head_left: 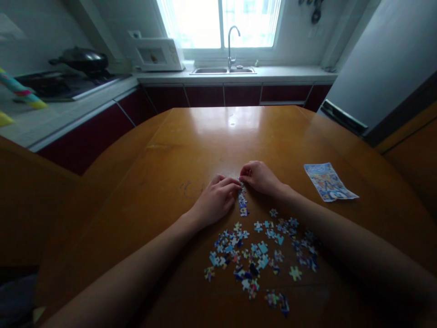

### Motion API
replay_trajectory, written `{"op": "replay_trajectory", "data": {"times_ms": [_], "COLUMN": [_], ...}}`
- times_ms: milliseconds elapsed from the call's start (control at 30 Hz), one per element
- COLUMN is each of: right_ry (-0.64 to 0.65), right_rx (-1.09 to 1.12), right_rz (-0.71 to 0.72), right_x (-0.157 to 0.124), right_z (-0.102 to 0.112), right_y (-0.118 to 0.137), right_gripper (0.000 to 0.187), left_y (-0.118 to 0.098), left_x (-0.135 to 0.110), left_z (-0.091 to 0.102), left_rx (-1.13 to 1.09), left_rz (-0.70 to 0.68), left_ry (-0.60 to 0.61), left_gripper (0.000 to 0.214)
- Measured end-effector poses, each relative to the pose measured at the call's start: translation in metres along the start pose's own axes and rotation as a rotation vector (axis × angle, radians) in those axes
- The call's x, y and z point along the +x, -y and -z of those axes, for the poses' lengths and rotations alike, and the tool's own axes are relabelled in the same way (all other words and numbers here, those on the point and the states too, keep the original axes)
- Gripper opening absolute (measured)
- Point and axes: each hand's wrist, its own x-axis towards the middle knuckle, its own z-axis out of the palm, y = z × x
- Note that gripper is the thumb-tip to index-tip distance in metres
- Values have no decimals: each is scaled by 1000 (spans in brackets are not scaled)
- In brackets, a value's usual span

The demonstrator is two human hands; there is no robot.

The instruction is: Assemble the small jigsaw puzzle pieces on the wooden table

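A narrow strip of joined jigsaw pieces (242, 205) lies on the wooden table, running away from me. My left hand (218, 200) rests at its left side, fingers bent and fingertips holding the strip's far part. At the far end, my right hand (261, 177) is closed in a pinch on a jigsaw piece that its fingers mostly hide. Whether that piece is joined to the strip, I cannot tell. Nearer to me, many loose jigsaw pieces (262, 247) lie scattered, blue, white and multicoloured, with a greenish-yellow piece (295, 273) at the right.
A creased printed picture sheet (327, 181) lies on the table (153, 182) to the right. Beyond stand a counter with a sink (210, 70) and faucet (230, 48), a white microwave (159, 54), and a dark pan (82, 59) on the stove. A fridge (378, 68) stands right.
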Motion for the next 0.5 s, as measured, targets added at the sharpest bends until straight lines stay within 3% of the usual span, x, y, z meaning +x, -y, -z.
{"op": "replay_trajectory", "data": {"times_ms": [300, 500], "right_ry": [19, 53], "right_rx": [51, 90], "right_rz": [73, 47], "right_x": [0, 1], "right_z": [4, 7], "right_y": [-4, -5], "right_gripper": [7, 12], "left_y": [0, 1], "left_x": [-1, -1], "left_z": [-1, -1], "left_rx": [13, 15], "left_rz": [2, 5], "left_ry": [16, 21], "left_gripper": [30, 31]}}
